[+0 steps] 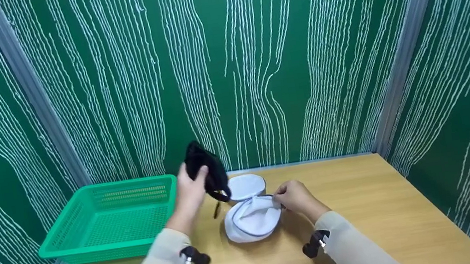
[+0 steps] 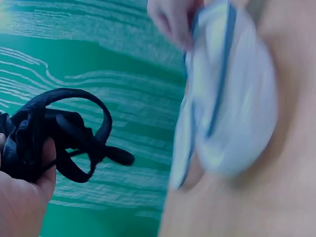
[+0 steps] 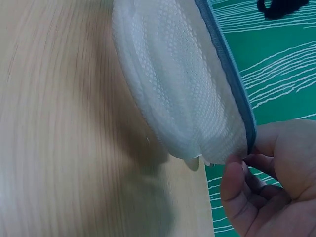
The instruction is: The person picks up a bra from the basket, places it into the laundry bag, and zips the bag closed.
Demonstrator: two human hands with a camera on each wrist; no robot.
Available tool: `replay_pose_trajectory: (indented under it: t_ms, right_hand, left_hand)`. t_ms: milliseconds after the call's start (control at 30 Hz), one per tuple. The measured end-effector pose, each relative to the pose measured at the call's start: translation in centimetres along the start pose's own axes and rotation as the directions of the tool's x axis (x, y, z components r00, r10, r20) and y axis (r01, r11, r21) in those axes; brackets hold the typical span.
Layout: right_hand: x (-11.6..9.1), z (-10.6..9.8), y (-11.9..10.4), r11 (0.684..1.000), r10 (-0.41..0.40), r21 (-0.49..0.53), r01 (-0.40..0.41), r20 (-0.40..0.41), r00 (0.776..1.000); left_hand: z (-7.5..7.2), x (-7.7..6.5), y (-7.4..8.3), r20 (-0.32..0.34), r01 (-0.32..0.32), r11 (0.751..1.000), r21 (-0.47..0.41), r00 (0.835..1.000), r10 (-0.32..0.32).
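My left hand (image 1: 190, 190) grips a bunched black strappy garment (image 1: 202, 164), raised above the table beside the basket. In the left wrist view, thin straps (image 2: 101, 123) loop out past the thumb. A white mesh laundry bag (image 1: 236, 230) with a blue-grey zip edge (image 3: 232, 79) lies on the table between the hands. Its round lid (image 1: 247, 186) is folded back toward the wall, so the mouth gapes. My right hand (image 1: 297, 198) pinches the bag's rim at its right side between thumb and fingertips.
On the left of the wooden table (image 1: 369, 219) stands a green plastic basket (image 1: 94, 250) with slotted sides. Green panels (image 1: 225, 68) with white wavy lines rise behind the table and on both sides.
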State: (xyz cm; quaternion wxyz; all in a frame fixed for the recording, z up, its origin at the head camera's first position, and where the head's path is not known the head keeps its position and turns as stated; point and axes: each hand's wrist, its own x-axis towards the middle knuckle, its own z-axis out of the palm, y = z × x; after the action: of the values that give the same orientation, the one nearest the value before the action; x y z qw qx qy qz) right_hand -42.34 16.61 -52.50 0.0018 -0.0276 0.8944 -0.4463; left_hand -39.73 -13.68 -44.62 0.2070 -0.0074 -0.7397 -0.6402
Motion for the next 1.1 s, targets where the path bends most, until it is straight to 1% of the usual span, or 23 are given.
replay_pose_trajectory:
  t_ms: [67, 100, 133, 167, 200, 267, 333, 367, 467, 567, 600, 667, 700, 767, 800, 833, 900, 933, 1000, 1067, 1100]
  right_hand:
    - [0.0, 0.1, 0.0, 1.000, 0.006, -0.004, -0.005, 0.002, 1.000]
    - [-0.1, 0.1, 0.0, 1.000, 0.008, -0.001, -0.008, 0.007, 1.000]
    - [-0.1, 0.1, 0.0, 1.000, 0.000, -0.002, 0.000, 0.011, 1.000]
    - [-0.1, 0.2, -0.1, 1.000, -0.004, -0.001, 0.004, 0.016, 1.000]
    - [-0.2, 0.2, -0.1, 1.000, -0.012, 0.000, 0.012, 0.020, 1.000]
    - [-0.3, 0.2, -0.1, 1.000, -0.028, 0.003, 0.028, 0.029, 0.999]
    - [-0.4, 0.2, -0.1, 0.999, -0.043, 0.001, 0.043, 0.035, 0.998]
    - [-0.4, 0.2, -0.1, 0.999, -0.048, -0.002, 0.048, 0.039, 0.998]
    - [-0.4, 0.0, -0.1, 0.997, -0.074, -0.009, 0.074, 0.041, 0.996]
    - [-0.4, -0.1, -0.2, 0.995, -0.098, -0.006, 0.099, 0.040, 0.994]
    - [-0.3, -0.2, -0.2, 0.995, -0.104, -0.002, 0.104, 0.041, 0.994]
    - [-0.2, -0.2, -0.4, 0.994, -0.112, 0.007, 0.112, 0.047, 0.993]
    - [-0.1, -0.2, -0.4, 0.993, -0.116, 0.009, 0.116, 0.051, 0.992]
    - [0.0, -0.2, -0.6, 0.993, -0.120, 0.008, 0.120, 0.058, 0.991]
    - [0.0, -0.2, -0.7, 0.992, -0.125, 0.005, 0.125, 0.057, 0.990]
    - [0.1, -0.3, -0.7, 0.992, -0.127, 0.005, 0.127, 0.056, 0.990]
    - [0.1, -0.4, -0.8, 0.992, -0.123, 0.001, 0.123, 0.051, 0.991]
    - [0.1, -0.4, -0.9, 0.993, -0.116, 0.000, 0.116, 0.051, 0.992]
    - [0.1, -0.6, -0.9, 0.995, -0.102, -0.002, 0.103, 0.048, 0.994]
    - [0.1, -0.8, -1.0, 0.996, -0.088, 0.001, 0.088, 0.051, 0.995]
    - [0.1, -0.9, -1.0, 0.996, -0.085, 0.001, 0.085, 0.051, 0.995]
  left_hand:
    - [1.6, -0.6, -0.7, 0.000, 0.047, 0.993, -0.111, 0.999, -0.047]
    - [2.4, -0.9, -1.1, 0.002, 0.069, 0.982, -0.174, 0.998, -0.070]
    - [3.0, -1.2, -1.4, 0.007, 0.091, 0.965, -0.246, 0.996, -0.092]
    - [3.7, -1.5, -1.6, 0.015, 0.109, 0.942, -0.318, 0.994, -0.110]
    - [4.3, -1.9, -1.9, 0.017, 0.122, 0.923, -0.365, 0.992, -0.124]
    - [5.3, -2.7, -2.3, 0.021, 0.133, 0.893, -0.430, 0.990, -0.138]
    - [6.1, -3.5, -2.8, 0.027, 0.144, 0.879, -0.454, 0.989, -0.148]
    - [6.5, -3.9, -3.1, 0.030, 0.147, 0.880, -0.452, 0.988, -0.150]
    - [7.5, -4.8, -3.8, 0.062, 0.162, 0.896, -0.414, 0.987, -0.150]
    - [8.1, -5.4, -4.4, 0.104, 0.158, 0.934, -0.320, 0.986, -0.131]
    - [8.3, -5.6, -4.7, 0.116, 0.139, 0.953, -0.268, 0.987, -0.111]
    - [8.5, -5.9, -5.2, 0.149, 0.101, 0.982, -0.163, 0.986, -0.076]
    - [8.5, -6.0, -5.5, 0.169, 0.075, 0.991, -0.110, 0.984, -0.056]
    - [8.6, -6.3, -6.0, 0.224, 0.006, 1.000, -0.011, 0.975, -0.004]
    - [8.7, -6.4, -6.3, 0.259, -0.033, 0.999, 0.037, 0.966, 0.022]
    - [8.7, -6.5, -6.5, 0.300, -0.069, 0.994, 0.080, 0.953, 0.042]
    - [8.7, -6.7, -6.8, 0.392, -0.160, 0.972, 0.169, 0.916, 0.083]
    - [8.7, -6.8, -7.0, 0.438, -0.215, 0.951, 0.220, 0.893, 0.100]
    - [8.7, -7.0, -7.0, 0.528, -0.310, 0.893, 0.326, 0.843, 0.100]
    - [8.6, -7.1, -6.9, 0.602, -0.410, 0.809, 0.422, 0.793, 0.088]
    - [8.6, -7.1, -6.9, 0.628, -0.449, 0.762, 0.467, 0.775, 0.071]
